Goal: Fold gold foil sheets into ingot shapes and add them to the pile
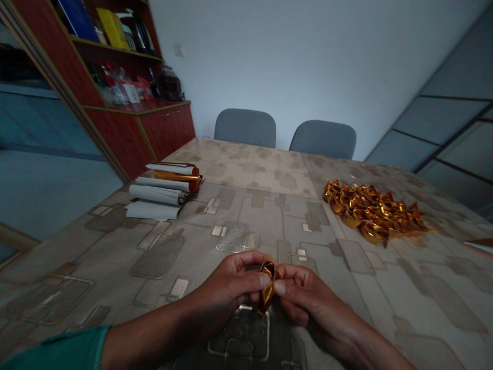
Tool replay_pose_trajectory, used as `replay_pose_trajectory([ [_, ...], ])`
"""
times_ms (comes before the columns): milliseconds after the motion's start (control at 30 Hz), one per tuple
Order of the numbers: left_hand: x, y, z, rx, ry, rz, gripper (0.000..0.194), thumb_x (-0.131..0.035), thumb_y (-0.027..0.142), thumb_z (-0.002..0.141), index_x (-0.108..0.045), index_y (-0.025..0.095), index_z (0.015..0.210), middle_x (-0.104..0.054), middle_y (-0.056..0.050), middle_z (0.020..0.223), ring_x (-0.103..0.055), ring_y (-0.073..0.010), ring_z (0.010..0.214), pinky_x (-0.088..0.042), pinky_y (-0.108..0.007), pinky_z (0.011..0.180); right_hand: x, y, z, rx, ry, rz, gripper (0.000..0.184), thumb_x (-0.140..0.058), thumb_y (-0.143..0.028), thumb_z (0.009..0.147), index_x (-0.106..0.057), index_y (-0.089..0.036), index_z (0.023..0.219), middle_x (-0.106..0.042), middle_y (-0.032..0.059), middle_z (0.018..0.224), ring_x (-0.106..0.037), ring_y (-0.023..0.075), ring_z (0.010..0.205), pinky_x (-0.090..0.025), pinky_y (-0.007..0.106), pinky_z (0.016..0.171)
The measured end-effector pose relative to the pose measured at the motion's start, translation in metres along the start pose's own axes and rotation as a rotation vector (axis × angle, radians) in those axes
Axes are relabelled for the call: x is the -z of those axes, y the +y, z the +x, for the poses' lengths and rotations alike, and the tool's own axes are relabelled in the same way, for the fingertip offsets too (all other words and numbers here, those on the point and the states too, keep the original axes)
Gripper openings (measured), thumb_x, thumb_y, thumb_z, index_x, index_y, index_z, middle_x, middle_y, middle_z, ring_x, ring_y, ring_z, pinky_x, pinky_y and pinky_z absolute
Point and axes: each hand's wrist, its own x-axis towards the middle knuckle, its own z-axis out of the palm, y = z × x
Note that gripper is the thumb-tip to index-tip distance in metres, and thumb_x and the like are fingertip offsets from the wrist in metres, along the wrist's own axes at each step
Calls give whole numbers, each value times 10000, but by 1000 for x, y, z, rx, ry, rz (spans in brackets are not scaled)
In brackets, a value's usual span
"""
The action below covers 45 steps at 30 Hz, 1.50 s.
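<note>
Over the near side of the desk (265, 221), the left hand (241, 282) and right hand (300, 292) pinch one gold paper (267, 297) with closed fingers, probably to keep its fold firm. Folded pieces (372, 211) sit toward the right edge, sheets (156, 193) near the left edge, seemingly apart for order.

The left hand (234, 282) and the right hand (308, 295) meet over the patterned tablecloth (277, 200), pinching a small folded gold foil piece (267, 294) between thumbs and fingers. Beyond the right hand and further right sits a cluster of similar gold pieces (370, 208). Ahead and to the left of the left hand lie curled sheets (156, 194), pale with gold among them. Straight beyond both hands stand two grey chairs (245, 127); a reddish cabinet (165, 128) rises far off to their left.
</note>
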Motion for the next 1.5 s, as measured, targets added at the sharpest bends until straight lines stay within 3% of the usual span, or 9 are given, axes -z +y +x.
replay_pose_trajectory([
  [200, 1, 4, -1, 35, 5, 4, 350, -870, 311, 702, -721, 145, 972, -689, -40, 862, -642, -135, 727, -456, -243, 670, 0, -3, 0, -28, 44, -33, 415, -832, -515, 734, -636, -150, 757, -489, -75, 529, -293, 43, 442, -171, 207, 431],
  [333, 2, 3, -2, 62, 17, -20, 376, -889, 298, 683, -719, 157, 987, -689, -37, 892, -647, -134, 735, -457, -245, 680, 0, -2, -1, -12, 44, -24, 425, -788, -511, 791, -572, -163, 675, -465, -74, 518, -284, 48, 444, -170, 219, 442],
  [700, 9, 6, 0, -23, -90, -76, 381, -816, 291, 799, -702, 190, 1148, -709, -79, 1087, -673, -173, 935, -494, -287, 834, 3, -2, 1, 18, -27, 261, 294, -791, -392, 835, -621, -155, 801, -414, -87, 548, -237, 61, 484, -191, 217, 476],
  [1033, 8, -6, 1, -21, 9, 3, 360, -872, 290, 710, -704, 178, 1008, -707, -26, 907, -663, -135, 785, -493, -240, 715, 0, 5, 1, 36, -34, 201, 282, -788, -400, 845, -684, -138, 850, -445, -72, 538, -267, 60, 485, -204, 208, 477],
  [1167, 10, -3, 2, -37, -39, -12, 353, -840, 316, 753, -692, 200, 1051, -694, -27, 960, -662, -141, 826, -494, -257, 759, 0, 4, 0, 41, -19, 218, 280, -787, -401, 848, -696, -137, 873, -455, -68, 548, -277, 60, 492, -234, 195, 481],
  [1267, 13, 0, 1, -118, -155, 86, 461, -745, 422, 842, -635, 239, 1251, -676, -72, 1125, -656, -191, 945, -493, -309, 817, 2, 1, 0, 43, 3, 308, 266, -797, -389, 840, -692, -150, 895, -446, -70, 578, -279, 61, 507, -268, 181, 492],
  [1400, 11, -2, -1, -252, -183, 411, 861, -826, 437, 740, -420, 289, 1484, -529, -115, 1427, -582, -296, 1162, -477, -386, 917, 2, -1, -1, 40, 20, 389, 269, -818, -388, 818, -691, -170, 911, -455, -68, 621, -288, 58, 517, -303, 167, 508],
  [1500, 5, -3, -4, -365, -100, 633, 721, -761, 390, 814, -462, 268, 1458, -512, -99, 1452, -509, -309, 1270, -440, -378, 995, -2, 0, 0, 37, 16, 340, 302, -823, -419, 804, -693, -161, 892, -463, -65, 614, -301, 55, 512, -296, 166, 495],
])
